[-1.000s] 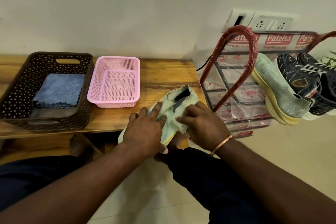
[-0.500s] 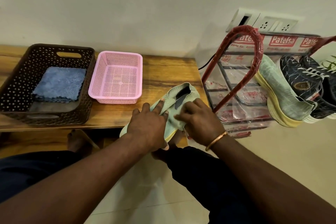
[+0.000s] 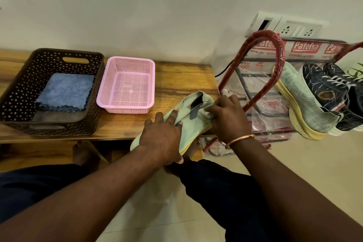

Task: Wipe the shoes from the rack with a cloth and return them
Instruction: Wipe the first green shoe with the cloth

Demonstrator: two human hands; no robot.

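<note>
While the fingers (image 3: 213, 113) of the right hand (image 3: 229, 119) are curled together on what looks like a small pale cloth (image 3: 207, 108), they now press at the collar of the pale green shoe (image 3: 194, 125), just beside its dark opening. One second ago the same fingers were lower, on the side of the upper, so the wiping has travelled toward the heel end. The cloth has nearly the shoe's colour, and I cannot say how much of it is under the palm.

The fingers (image 3: 173, 114) of the left hand (image 3: 163, 139) lie spread apart over the front of the upper. The thumb is tucked below the yellow sole, so the shoe is clamped between them. This grip is the same as before.

The shoe itself has not moved. Its heel end rests on the front right corner of the wooden table (image 3: 176, 76) and its toe hangs over the edge toward the person.

Further out, its partner (image 3: 302, 100) leans on the red rack (image 3: 263, 76) beside the table, close against a dark laced shoe (image 3: 330, 92). On the table stand a pink basket (image 3: 149, 84) and a brown basket (image 3: 19, 88) holding a folded blue cloth (image 3: 64, 92).

I judge the upper of this shoe is nearly wiped. Its return to the rack and the other shoes are still to do.
</note>
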